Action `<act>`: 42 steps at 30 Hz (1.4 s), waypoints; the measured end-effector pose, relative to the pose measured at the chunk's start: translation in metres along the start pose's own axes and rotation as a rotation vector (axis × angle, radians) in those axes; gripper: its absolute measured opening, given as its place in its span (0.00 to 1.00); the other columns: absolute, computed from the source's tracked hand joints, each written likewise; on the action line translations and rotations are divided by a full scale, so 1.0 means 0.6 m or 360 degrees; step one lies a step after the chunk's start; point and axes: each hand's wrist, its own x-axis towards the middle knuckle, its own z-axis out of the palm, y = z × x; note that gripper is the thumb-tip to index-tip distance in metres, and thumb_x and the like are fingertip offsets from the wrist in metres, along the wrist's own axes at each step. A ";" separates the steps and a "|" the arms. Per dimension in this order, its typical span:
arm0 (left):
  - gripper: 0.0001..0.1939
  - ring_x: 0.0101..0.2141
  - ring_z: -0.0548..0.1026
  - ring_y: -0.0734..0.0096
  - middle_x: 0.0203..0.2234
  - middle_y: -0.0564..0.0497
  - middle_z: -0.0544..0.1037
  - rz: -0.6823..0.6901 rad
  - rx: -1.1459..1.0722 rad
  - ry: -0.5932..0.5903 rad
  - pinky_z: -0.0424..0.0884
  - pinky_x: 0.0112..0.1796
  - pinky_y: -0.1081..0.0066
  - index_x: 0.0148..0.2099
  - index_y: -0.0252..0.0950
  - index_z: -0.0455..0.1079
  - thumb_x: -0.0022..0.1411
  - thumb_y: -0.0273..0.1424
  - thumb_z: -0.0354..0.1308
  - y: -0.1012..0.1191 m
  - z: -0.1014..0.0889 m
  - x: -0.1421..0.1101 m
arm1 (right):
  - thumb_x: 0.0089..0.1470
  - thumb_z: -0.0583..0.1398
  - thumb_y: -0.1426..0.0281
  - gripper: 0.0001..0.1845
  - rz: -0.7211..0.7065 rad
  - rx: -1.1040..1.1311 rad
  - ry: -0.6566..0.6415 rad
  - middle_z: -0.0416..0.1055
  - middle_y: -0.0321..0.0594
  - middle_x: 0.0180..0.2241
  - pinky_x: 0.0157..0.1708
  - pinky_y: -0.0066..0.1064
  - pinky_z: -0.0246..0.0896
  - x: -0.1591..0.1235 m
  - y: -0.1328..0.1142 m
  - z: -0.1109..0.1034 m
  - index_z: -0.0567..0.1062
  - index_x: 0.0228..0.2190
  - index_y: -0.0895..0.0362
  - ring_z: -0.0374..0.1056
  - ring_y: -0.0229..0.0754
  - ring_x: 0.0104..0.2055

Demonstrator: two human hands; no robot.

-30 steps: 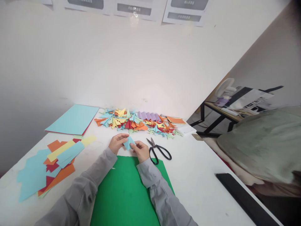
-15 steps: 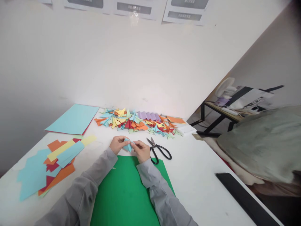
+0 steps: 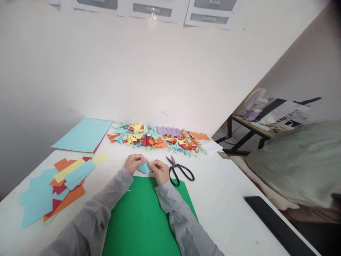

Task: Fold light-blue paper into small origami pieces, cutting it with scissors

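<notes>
Between my hands is a small folded piece of light blue paper (image 3: 144, 168), pinched at its upper edges with a point hanging down. My left hand (image 3: 133, 163) grips its left side between thumb and fingers. On the other side my right hand (image 3: 160, 170) pinches the paper's right edge. Both hands are just above the far edge of a green sheet (image 3: 141, 217). Black-handled scissors (image 3: 176, 169) lie with blades apart beside my right hand. Beyond my hands is a long heap of folded paper shapes (image 3: 146, 138) in many colours.
Loose coloured paper scraps (image 3: 39, 193) spread over the table's left side. A stack of large sheets (image 3: 82, 135), light blue on top, lies at the back left. Orange paper (image 3: 199, 136) and a white packet (image 3: 211, 147) sit back right. A black bar (image 3: 274, 224) runs along the right edge.
The blue paper has been turned and folded narrower between my fingers; its flat face tilted and now hangs lower. My hands have shifted only slightly. Everything else is unmoved.
</notes>
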 end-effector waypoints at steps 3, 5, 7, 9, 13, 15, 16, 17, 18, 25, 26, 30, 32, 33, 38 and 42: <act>0.07 0.20 0.63 0.80 0.16 0.55 0.67 0.0070 0.0016 -0.0044 0.58 0.23 0.77 0.20 0.31 0.70 0.43 0.31 0.59 -0.002 -0.001 0.000 | 0.38 0.60 0.64 0.11 0.0011 0.0021 0.0016 0.61 0.30 0.11 0.17 0.25 0.50 0.000 0.000 0.000 0.70 0.15 0.59 0.55 0.31 0.15; 0.07 0.20 0.63 0.80 0.15 0.55 0.67 0.0068 0.0014 -0.0012 0.58 0.23 0.77 0.20 0.30 0.70 0.43 0.31 0.59 -0.002 0.000 0.000 | 0.38 0.60 0.63 0.12 0.0030 0.0054 0.0018 0.60 0.30 0.11 0.17 0.24 0.50 0.001 0.003 0.001 0.70 0.16 0.59 0.55 0.31 0.14; 0.08 0.20 0.64 0.79 0.16 0.53 0.68 -0.0014 -0.0072 0.0025 0.59 0.23 0.76 0.23 0.30 0.71 0.45 0.32 0.57 0.000 0.002 -0.002 | 0.38 0.60 0.62 0.12 0.0093 0.0127 0.0025 0.60 0.29 0.10 0.16 0.24 0.50 0.004 0.011 0.001 0.70 0.16 0.59 0.55 0.31 0.14; 0.10 0.22 0.66 0.77 0.20 0.50 0.71 -0.0141 -0.0250 0.0021 0.62 0.25 0.74 0.28 0.30 0.72 0.47 0.32 0.55 0.004 0.003 -0.003 | 0.37 0.61 0.62 0.12 0.0199 0.0244 0.0067 0.60 0.29 0.09 0.14 0.24 0.49 0.008 0.023 0.000 0.70 0.18 0.60 0.54 0.30 0.13; 0.13 0.25 0.69 0.73 0.27 0.46 0.73 -0.0230 -0.0507 -0.0094 0.65 0.28 0.71 0.36 0.29 0.71 0.43 0.25 0.55 0.014 0.004 -0.005 | 0.33 0.63 0.64 0.13 0.0362 0.0503 0.0208 0.63 0.29 0.12 0.13 0.23 0.50 0.015 0.042 -0.001 0.71 0.24 0.59 0.55 0.30 0.13; 0.14 0.24 0.69 0.73 0.25 0.47 0.74 -0.0266 -0.0448 -0.0127 0.65 0.28 0.71 0.36 0.29 0.71 0.41 0.22 0.56 0.016 0.005 -0.007 | 0.31 0.64 0.65 0.13 0.0385 0.0570 0.0212 0.63 0.29 0.12 0.13 0.23 0.50 0.017 0.045 0.000 0.71 0.23 0.58 0.55 0.30 0.13; 0.14 0.24 0.70 0.73 0.24 0.47 0.74 -0.0276 -0.0402 -0.0131 0.66 0.27 0.72 0.35 0.29 0.71 0.41 0.22 0.56 0.017 0.005 -0.008 | 0.31 0.64 0.65 0.12 0.0398 0.0588 0.0205 0.63 0.29 0.11 0.13 0.22 0.50 0.017 0.045 0.000 0.71 0.22 0.58 0.55 0.30 0.13; 0.13 0.24 0.70 0.73 0.25 0.48 0.74 -0.0272 -0.0361 -0.0126 0.66 0.26 0.73 0.34 0.30 0.71 0.41 0.23 0.57 0.017 0.006 -0.009 | 0.31 0.64 0.66 0.12 0.0417 0.0597 0.0192 0.63 0.29 0.11 0.12 0.22 0.50 0.016 0.044 0.001 0.71 0.21 0.58 0.55 0.30 0.13; 0.12 0.25 0.70 0.73 0.27 0.47 0.74 -0.0255 -0.0332 -0.0122 0.66 0.24 0.73 0.33 0.30 0.71 0.41 0.23 0.57 0.017 0.006 -0.010 | 0.31 0.64 0.65 0.11 0.0433 0.0599 0.0169 0.63 0.29 0.11 0.12 0.22 0.50 0.015 0.043 0.001 0.71 0.20 0.59 0.55 0.30 0.13; 0.10 0.18 0.68 0.76 0.15 0.52 0.71 -0.0213 -0.0334 0.0086 0.64 0.18 0.75 0.25 0.29 0.68 0.38 0.28 0.62 0.007 0.007 -0.003 | 0.38 0.59 0.58 0.16 0.0363 0.0617 0.0159 0.64 0.33 0.16 0.13 0.23 0.55 0.012 0.029 0.002 0.71 0.20 0.59 0.60 0.33 0.18; 0.11 0.18 0.68 0.75 0.15 0.53 0.70 -0.0220 -0.0343 0.0115 0.65 0.18 0.75 0.25 0.29 0.67 0.37 0.29 0.63 0.006 0.007 -0.002 | 0.40 0.56 0.55 0.19 0.0351 0.0659 0.0170 0.64 0.34 0.16 0.13 0.23 0.54 0.012 0.027 0.002 0.71 0.21 0.59 0.60 0.34 0.19; 0.12 0.18 0.69 0.74 0.15 0.53 0.70 -0.0237 -0.0361 0.0103 0.66 0.18 0.73 0.25 0.29 0.66 0.37 0.30 0.63 0.007 0.009 -0.003 | 0.38 0.59 0.57 0.17 0.0222 0.0530 0.0151 0.63 0.32 0.16 0.14 0.24 0.55 0.009 0.020 0.002 0.71 0.23 0.59 0.58 0.32 0.17; 0.12 0.18 0.70 0.74 0.15 0.53 0.70 -0.0258 -0.0341 0.0052 0.67 0.19 0.73 0.25 0.29 0.66 0.37 0.31 0.63 0.008 0.009 -0.004 | 0.34 0.63 0.63 0.13 0.0131 0.0335 0.0154 0.63 0.30 0.15 0.15 0.24 0.54 0.008 0.019 0.002 0.71 0.22 0.60 0.57 0.30 0.15; 0.13 0.19 0.70 0.74 0.15 0.53 0.70 -0.0269 -0.0325 0.0026 0.67 0.19 0.73 0.25 0.29 0.66 0.37 0.31 0.63 0.008 0.008 -0.005 | 0.33 0.63 0.64 0.12 0.0095 0.0258 0.0159 0.63 0.30 0.14 0.15 0.23 0.53 0.007 0.019 0.001 0.71 0.20 0.60 0.56 0.30 0.15; 0.14 0.18 0.70 0.75 0.16 0.51 0.72 -0.0301 -0.0154 -0.0101 0.67 0.20 0.74 0.27 0.28 0.67 0.36 0.32 0.64 0.008 0.009 -0.006 | 0.37 0.62 0.64 0.11 0.0035 0.0160 0.0130 0.62 0.31 0.13 0.15 0.24 0.52 0.006 0.020 -0.001 0.69 0.17 0.60 0.56 0.31 0.15; 0.14 0.16 0.69 0.76 0.15 0.51 0.72 -0.0333 -0.0132 -0.0131 0.67 0.20 0.73 0.25 0.27 0.67 0.37 0.33 0.63 0.010 0.011 -0.007 | 0.38 0.61 0.63 0.13 0.0034 0.0112 0.0096 0.61 0.30 0.11 0.15 0.24 0.50 0.004 0.013 -0.002 0.68 0.15 0.60 0.55 0.31 0.14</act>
